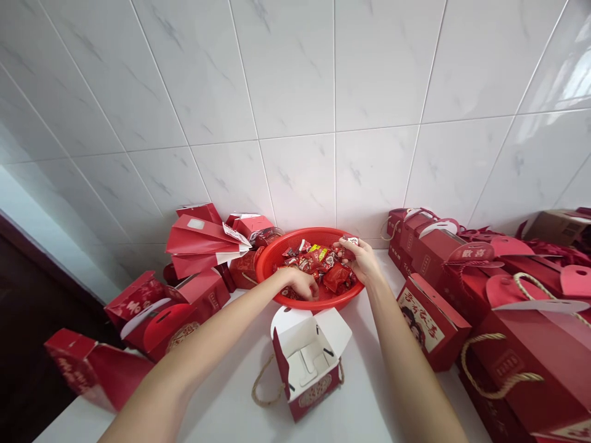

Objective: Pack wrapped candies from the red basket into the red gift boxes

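Note:
A red plastic basket (305, 304) stands against the wall, holding several wrapped candies (318, 258), mostly red with a yellow one among them. My left hand (302, 283) reaches down inside it, fingers curled among the candies; what they hold, if anything, is hidden. Over the basket's right rim, my right hand (362, 258) grips a red wrapped candy (349, 241) between thumb and fingers. Just in front of the basket sits an open gift box (307, 363), red outside and white inside, its flaps spread and rope handles hanging at the sides. Its visible interior is bare.
Red gift boxes (434, 246) with rope handles crowd the right side of the white table (351, 394). More red boxes (198, 246), some folded open or lying tilted, are heaped on the left. A tiled wall (295, 92) rises behind. A brown carton (556, 227) is at far right.

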{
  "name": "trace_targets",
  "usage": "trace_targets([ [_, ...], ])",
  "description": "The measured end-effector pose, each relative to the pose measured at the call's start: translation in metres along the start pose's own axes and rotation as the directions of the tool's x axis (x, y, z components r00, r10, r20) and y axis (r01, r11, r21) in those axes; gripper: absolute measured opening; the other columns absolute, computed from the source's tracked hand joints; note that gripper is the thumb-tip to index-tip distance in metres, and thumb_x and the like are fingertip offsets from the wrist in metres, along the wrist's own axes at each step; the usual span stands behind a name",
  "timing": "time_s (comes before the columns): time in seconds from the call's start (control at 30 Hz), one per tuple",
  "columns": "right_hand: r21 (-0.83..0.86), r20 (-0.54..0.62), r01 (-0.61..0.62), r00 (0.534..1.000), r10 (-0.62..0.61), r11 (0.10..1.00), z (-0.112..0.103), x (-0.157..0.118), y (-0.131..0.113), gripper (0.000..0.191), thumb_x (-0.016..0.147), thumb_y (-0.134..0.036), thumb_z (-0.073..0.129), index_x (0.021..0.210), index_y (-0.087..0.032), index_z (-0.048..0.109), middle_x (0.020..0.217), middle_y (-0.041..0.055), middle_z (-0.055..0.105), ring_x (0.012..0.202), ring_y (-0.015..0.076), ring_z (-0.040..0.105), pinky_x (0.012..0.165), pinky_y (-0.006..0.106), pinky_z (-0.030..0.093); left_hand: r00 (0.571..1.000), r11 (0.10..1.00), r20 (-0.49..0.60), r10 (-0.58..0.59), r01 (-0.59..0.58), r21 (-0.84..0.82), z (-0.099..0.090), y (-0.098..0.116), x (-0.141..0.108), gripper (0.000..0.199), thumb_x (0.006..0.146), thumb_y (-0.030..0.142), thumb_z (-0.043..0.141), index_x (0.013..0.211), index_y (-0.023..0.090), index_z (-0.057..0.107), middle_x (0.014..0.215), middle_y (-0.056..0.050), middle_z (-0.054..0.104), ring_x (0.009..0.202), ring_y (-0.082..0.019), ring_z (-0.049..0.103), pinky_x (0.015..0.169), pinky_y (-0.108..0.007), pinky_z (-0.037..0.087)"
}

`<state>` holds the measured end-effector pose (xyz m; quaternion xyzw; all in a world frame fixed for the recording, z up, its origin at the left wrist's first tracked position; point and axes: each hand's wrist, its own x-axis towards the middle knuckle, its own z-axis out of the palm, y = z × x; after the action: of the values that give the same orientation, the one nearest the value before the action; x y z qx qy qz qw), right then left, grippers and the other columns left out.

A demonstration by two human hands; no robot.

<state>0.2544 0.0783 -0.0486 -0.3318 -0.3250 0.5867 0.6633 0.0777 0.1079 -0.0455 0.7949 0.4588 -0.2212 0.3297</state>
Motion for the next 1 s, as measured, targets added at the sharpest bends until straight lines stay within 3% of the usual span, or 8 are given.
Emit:
trace_targets([
  [0.1,-0.014,-0.004,-0.002,1.0,0.002,1.0,0.0,0.0,0.0,0.034,0.053,-0.027,0.086,0.073,-0.014,0.063,0.073,0.0063,0.072,0.052,0.0092,0.056,0.04,0.017,0.037,1.0,0.999,-0.017,0.01,-0.011,-0.042,-0.001,-0.007,-0.005,0.016,0.053,0.017,0.069,0.068,0.019,0.072,0.054,0.0,0.061,0.045,-0.017,0.053,0.049,-0.029,0.045],
  [0.17,-0.024,0.0,0.008,1.0,-0.008,1.0,0.0,0.0,0.0,0.034,0.053,-0.027,0.086,0.074,-0.015,0.063,0.074,0.006,0.072,0.053,0.0095,0.056,0.04,0.017,0.036,0.992,0.996,-0.115,0.043,-0.051,-0.067,-0.003,-0.013,-0.007,0.004,0.055,0.017,0.067,0.059,0.018,0.065,0.053,0.001,0.059,0.048,-0.015,0.052,0.052,-0.027,0.043],
  [0.23,-0.036,0.006,0.015,1.0,-0.015,0.999,0.0,0.0,0.001,0.034,0.054,-0.028,0.087,0.074,-0.015,0.062,0.074,0.0058,0.072,0.054,0.0099,0.056,0.041,0.018,0.036,0.968,0.989,-0.238,0.082,-0.108,-0.098,-0.007,-0.017,-0.008,0.006,0.058,0.019,0.065,0.056,0.018,0.061,0.056,0.001,0.059,0.055,-0.014,0.052,0.057,-0.025,0.043],
  [0.43,-0.069,0.034,-0.024,0.999,0.026,0.997,0.002,-0.001,-0.001,0.035,0.056,-0.031,0.086,0.074,-0.015,0.061,0.075,0.0064,0.072,0.055,0.0112,0.057,0.042,0.019,0.039,0.872,0.949,-0.478,0.109,-0.235,-0.212,-0.019,-0.021,-0.007,0.009,0.069,0.026,0.061,0.069,0.017,0.063,0.072,-0.001,0.067,0.071,-0.017,0.059,0.069,-0.025,0.046],
  [0.57,-0.076,0.034,-0.065,0.997,0.067,0.995,0.004,-0.002,-0.003,0.026,0.063,-0.028,0.082,0.075,-0.015,0.063,0.074,0.0057,0.073,0.054,0.0114,0.06,0.042,0.018,0.042,0.808,0.924,-0.585,0.067,-0.271,-0.268,-0.024,-0.017,0.001,0.01,0.072,0.028,0.057,0.071,0.018,0.059,0.071,-0.002,0.065,0.068,-0.017,0.059,0.063,-0.027,0.045],
  [0.7,-0.067,0.026,-0.099,0.995,0.101,0.993,0.005,-0.003,-0.004,0.014,0.073,-0.025,0.075,0.078,-0.016,0.065,0.076,0.0066,0.073,0.059,0.0141,0.066,0.045,0.019,0.048,0.717,0.91,-0.697,-0.007,-0.285,-0.302,-0.031,-0.009,0.011,0.018,0.075,0.031,0.053,0.063,0.02,0.047,0.062,0.0,0.055,0.061,-0.016,0.052,0.055,-0.026,0.038],
  [0.87,-0.057,0.026,-0.111,0.993,0.113,0.992,0.006,-0.004,-0.005,0.011,0.078,-0.023,0.072,0.08,-0.017,0.064,0.077,0.0058,0.074,0.062,0.0158,0.069,0.048,0.021,0.053,0.607,0.898,-0.791,-0.072,-0.306,-0.317,-0.033,-0.001,0.019,0.027,0.076,0.034,0.052,0.056,0.021,0.04,0.055,0.003,0.044,0.058,-0.014,0.046,0.054,-0.026,0.032],
  [1.0,-0.03,-0.007,-0.101,0.995,0.101,0.994,0.008,-0.005,-0.007,0.01,0.078,-0.022,0.071,0.078,-0.017,0.062,0.077,0.0064,0.074,0.061,0.015,0.067,0.045,0.02,0.05,0.538,0.885,-0.837,-0.102,-0.335,-0.323,-0.033,0.01,0.006,0.028,0.074,0.04,0.056,0.058,0.02,0.045,0.059,0.002,0.049,0.063,-0.015,0.049,0.061,-0.027,0.038],
])
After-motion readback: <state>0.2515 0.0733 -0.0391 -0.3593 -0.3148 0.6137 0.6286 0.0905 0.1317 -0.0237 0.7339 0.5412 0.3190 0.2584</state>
